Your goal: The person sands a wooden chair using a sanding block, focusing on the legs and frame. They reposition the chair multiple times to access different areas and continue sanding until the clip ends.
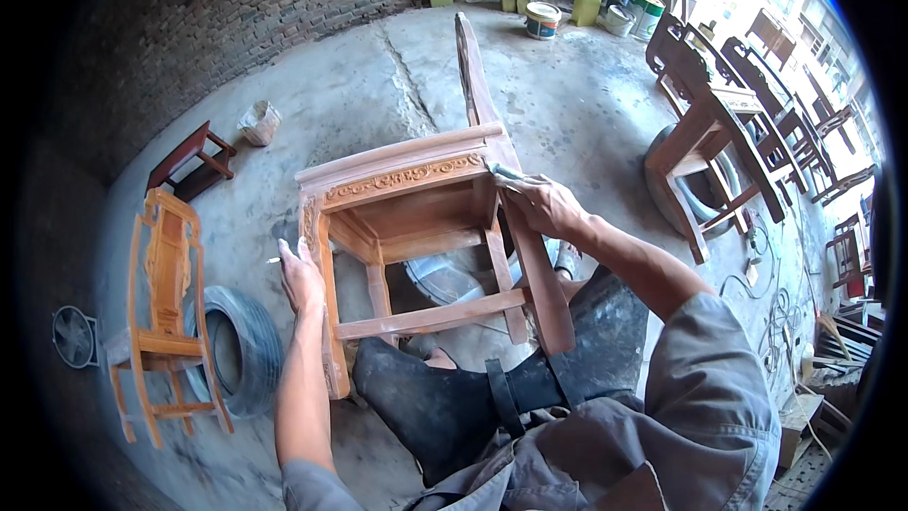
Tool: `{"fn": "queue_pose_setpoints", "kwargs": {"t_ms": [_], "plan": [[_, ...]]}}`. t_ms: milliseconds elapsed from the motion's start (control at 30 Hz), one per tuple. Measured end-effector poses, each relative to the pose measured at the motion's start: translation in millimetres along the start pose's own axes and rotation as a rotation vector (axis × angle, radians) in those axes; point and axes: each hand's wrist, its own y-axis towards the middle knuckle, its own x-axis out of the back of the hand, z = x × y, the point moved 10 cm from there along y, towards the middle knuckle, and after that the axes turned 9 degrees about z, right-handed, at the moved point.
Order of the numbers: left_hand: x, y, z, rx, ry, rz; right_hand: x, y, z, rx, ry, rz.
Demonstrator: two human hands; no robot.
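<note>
A bare wooden chair (407, 325) lies tipped in front of me, its legs toward my lap and a carved apron (405, 178) under the seat edge. My left hand (302, 278) is closed against the chair's left side, with a thin white stick (273, 260), which looks like a cigarette, between its fingers. At the right end of the carved apron, my right hand (542, 205) pinches a small grey-green folded piece (507, 171), perhaps sandpaper, against the wood. A dark apron (426, 407) covers my lap.
A tire (238, 350) lies beside a finished chair (170, 322) on the left, near a fan (74, 337). Behind are a low red-brown stool (189, 163) and a bucket (259, 123). Paint pails (542, 21) line the back wall. More chairs (709, 132) and cables (780, 322) occupy the right.
</note>
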Motion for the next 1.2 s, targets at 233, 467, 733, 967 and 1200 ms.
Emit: {"fn": "queue_pose_setpoints", "kwargs": {"t_ms": [233, 467, 733, 967, 1200], "plan": [[-5.4, -0.8, -3.2, -0.035, 0.001, 0.025, -38.3, 8.7, -53.6, -0.35, -0.114, 0.392], [-8.4, 3.5, -9.6, -0.061, -0.009, 0.014, -12.2, -16.7, -38.7, -0.19, -0.104, 0.189], [-1.3, 4.6, 12.6, -0.06, 0.04, -0.01, -8.7, -118.5, 60.7, -0.05, 0.061, 0.254], [-9.8, 14.6, -0.3, -0.137, 0.056, 0.025, 11.4, -90.9, 43.7, 0.026, -0.094, 0.107], [0.4, 10.0, 4.5, -0.117, 0.055, 0.013, 10.6, -206.2, 144.6, -0.166, 0.039, 0.451]]}}
